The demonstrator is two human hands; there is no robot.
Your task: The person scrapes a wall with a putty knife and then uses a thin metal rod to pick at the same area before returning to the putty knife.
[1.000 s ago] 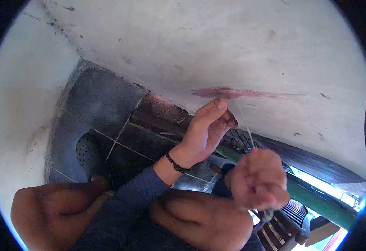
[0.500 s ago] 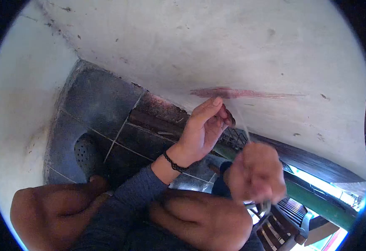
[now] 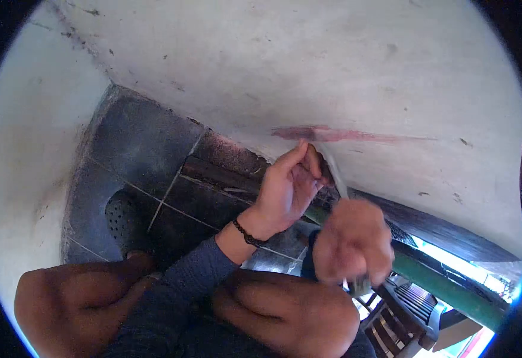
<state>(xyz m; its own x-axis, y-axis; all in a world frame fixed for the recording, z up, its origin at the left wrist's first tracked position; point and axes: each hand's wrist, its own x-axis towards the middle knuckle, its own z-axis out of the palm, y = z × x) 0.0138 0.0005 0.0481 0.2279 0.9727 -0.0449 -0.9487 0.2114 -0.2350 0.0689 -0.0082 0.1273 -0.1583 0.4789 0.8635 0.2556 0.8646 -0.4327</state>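
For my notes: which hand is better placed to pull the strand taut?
Probably the right hand: it is fisted around the strand, while the left hand only pinches its upper end.

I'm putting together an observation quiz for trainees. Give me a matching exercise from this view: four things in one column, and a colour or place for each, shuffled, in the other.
Things:
1. beaded bracelet
2. thin strand
3. smear
4. bar

Colour or place:
A. reddish, on the white wall
B. green, at lower right
C. black, round a wrist
D. runs from the left hand to the right hand

Pairs: 1-C, 2-D, 3-A, 4-B
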